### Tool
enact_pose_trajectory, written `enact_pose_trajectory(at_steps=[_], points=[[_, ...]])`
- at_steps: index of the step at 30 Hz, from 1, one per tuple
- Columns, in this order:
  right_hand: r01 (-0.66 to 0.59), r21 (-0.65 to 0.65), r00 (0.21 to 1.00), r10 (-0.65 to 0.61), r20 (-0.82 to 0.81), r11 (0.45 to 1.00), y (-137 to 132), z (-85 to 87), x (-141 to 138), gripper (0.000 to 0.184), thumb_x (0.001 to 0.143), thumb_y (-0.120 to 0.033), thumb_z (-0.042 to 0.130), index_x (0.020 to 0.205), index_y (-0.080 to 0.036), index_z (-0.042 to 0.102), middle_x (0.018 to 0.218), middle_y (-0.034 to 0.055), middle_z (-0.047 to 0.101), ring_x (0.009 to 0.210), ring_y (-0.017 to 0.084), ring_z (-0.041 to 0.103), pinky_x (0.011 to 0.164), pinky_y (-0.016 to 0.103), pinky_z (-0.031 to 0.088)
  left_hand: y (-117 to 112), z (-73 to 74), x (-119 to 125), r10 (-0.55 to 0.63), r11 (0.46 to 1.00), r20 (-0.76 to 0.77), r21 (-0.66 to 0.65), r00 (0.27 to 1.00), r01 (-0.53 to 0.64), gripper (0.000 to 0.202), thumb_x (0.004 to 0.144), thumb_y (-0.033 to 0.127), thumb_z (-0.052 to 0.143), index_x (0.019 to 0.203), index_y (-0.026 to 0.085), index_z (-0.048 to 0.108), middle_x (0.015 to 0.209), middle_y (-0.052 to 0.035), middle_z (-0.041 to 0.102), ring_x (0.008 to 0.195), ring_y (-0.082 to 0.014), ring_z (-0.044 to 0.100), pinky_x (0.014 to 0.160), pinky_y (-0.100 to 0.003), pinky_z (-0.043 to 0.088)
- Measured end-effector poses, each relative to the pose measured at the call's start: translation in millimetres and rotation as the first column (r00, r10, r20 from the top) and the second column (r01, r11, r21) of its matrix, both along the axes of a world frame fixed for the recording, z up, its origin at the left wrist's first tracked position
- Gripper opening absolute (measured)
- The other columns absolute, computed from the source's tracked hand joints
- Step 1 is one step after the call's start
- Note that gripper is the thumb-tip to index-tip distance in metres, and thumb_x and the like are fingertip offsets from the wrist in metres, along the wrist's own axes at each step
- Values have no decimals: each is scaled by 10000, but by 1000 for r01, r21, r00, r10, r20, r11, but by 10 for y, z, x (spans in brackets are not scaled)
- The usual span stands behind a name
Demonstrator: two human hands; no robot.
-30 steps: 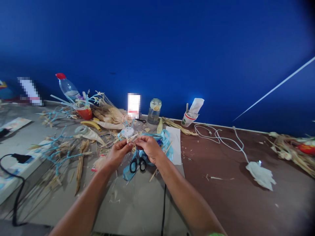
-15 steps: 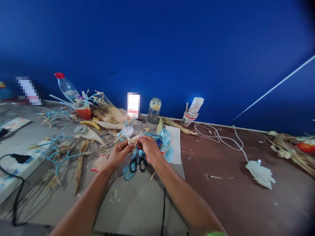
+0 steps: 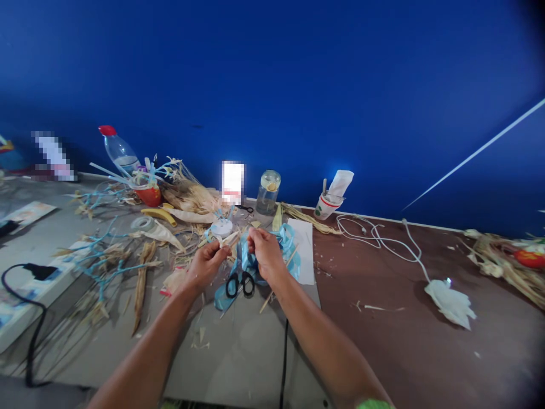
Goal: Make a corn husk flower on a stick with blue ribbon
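Note:
My left hand (image 3: 208, 262) is closed in a pinch on a small pale strip of dried husk (image 3: 230, 239), whose end sticks out toward the right. A short gap away, my right hand (image 3: 264, 251) has its fingers curled together; whatever may be in them is hidden. Below and between both hands lie black-handled scissors (image 3: 247, 286), blades pointing away. Crumpled blue plastic ribbon (image 3: 289, 238) spreads under and behind my right hand. Just beyond my left hand sits a small round white container (image 3: 222, 228) with blue stems by it.
At the left are blue-wrapped branches (image 3: 102, 272), a power strip (image 3: 63, 272), a roll of tape (image 3: 143, 224) and a red cup (image 3: 149, 195). A glass jar (image 3: 267, 196) and a white cup (image 3: 327, 205) stand along the wall. A white cable (image 3: 378, 236) lies right.
My hands, earlier together at the husk strip, have parted. The right hand has moved slightly right and curled up, while the left keeps the strip.

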State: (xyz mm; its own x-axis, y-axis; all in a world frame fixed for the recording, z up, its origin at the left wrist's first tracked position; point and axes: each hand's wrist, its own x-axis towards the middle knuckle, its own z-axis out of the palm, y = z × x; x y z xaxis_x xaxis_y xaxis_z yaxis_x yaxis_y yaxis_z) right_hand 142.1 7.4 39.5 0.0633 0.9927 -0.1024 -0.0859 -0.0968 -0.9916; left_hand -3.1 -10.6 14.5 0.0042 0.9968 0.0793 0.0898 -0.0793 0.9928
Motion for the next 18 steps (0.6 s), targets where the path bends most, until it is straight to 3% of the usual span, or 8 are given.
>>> enact_pose_trajectory(at_steps=[2, 3, 4, 6, 8, 9, 12, 18], points=[[-88, 97, 964, 60, 260, 991, -34, 52, 49, 234, 774, -372, 477, 660, -175, 533, 567, -28, 509, 502, 88, 466, 502, 202, 365, 11, 7, -18, 54, 998, 27, 12, 998, -54, 265, 690, 394, 636, 570, 162, 587, 513, 28, 491, 513, -103, 412, 519, -227, 326], [-169, 123, 902, 103, 420, 978, -75, 90, 65, 206, 778, -360, 493, 730, -175, 569, 614, -12, 559, 551, 104, 512, 541, 211, 388, 19, 11, -26, 79, 997, 46, 18, 996, -80, 266, 684, 397, 641, 571, 163, 586, 514, 28, 492, 516, -105, 416, 521, -228, 327], [-258, 114, 805, 148, 574, 959, -133, 130, 70, 191, 778, -344, 511, 811, -175, 594, 674, 9, 609, 610, 124, 557, 586, 224, 409, 26, 15, -33, 99, 995, 64, 23, 993, -100, 265, 675, 398, 648, 569, 163, 584, 515, 27, 493, 520, -106, 419, 524, -229, 329], [-386, 2, 527, 218, 821, 923, -284, 196, 47, 238, 770, -340, 545, 916, -165, 615, 781, 75, 671, 728, 189, 621, 650, 267, 433, 42, 18, -44, 123, 991, 88, 33, 988, -127, 256, 668, 391, 653, 571, 163, 588, 522, 28, 499, 528, -106, 424, 531, -229, 330], [-436, -129, 252, 259, 932, 891, -445, 216, -14, 284, 770, -346, 555, 938, -128, 627, 833, 153, 688, 787, 258, 649, 648, 304, 446, 56, 10, -48, 136, 989, 101, 43, 986, -140, 240, 678, 377, 647, 576, 166, 593, 530, 28, 503, 530, -104, 426, 532, -228, 329], [-439, -164, 166, 259, 952, 883, -514, 206, -50, 300, 779, -340, 549, 957, -110, 625, 839, 179, 688, 789, 277, 656, 634, 312, 451, 62, 4, -48, 139, 988, 106, 45, 985, -145, 230, 681, 371, 645, 584, 166, 600, 536, 27, 508, 529, -104, 426, 529, -228, 327], [-421, -185, 73, 237, 969, 888, -637, 131, -154, 307, 800, -288, 535, 1007, -72, 604, 816, 211, 686, 775, 295, 669, 598, 312, 460, 73, -19, -43, 130, 990, 130, 42, 983, -137, 215, 670, 364, 656, 595, 167, 613, 537, 25, 513, 517, -102, 422, 513, -229, 319], [-413, -190, 49, 230, 972, 891, -645, 68, -226, 385, 798, -75, 435, 1173, -30, 510, 854, 211, 686, 784, 294, 672, 596, 325, 462, 70, -20, -36, 114, 992, 134, 45, 984, -121, 239, 676, 389, 654, 597, 166, 612, 527, 29, 498, 498, -93, 417, 501, -225, 318]])
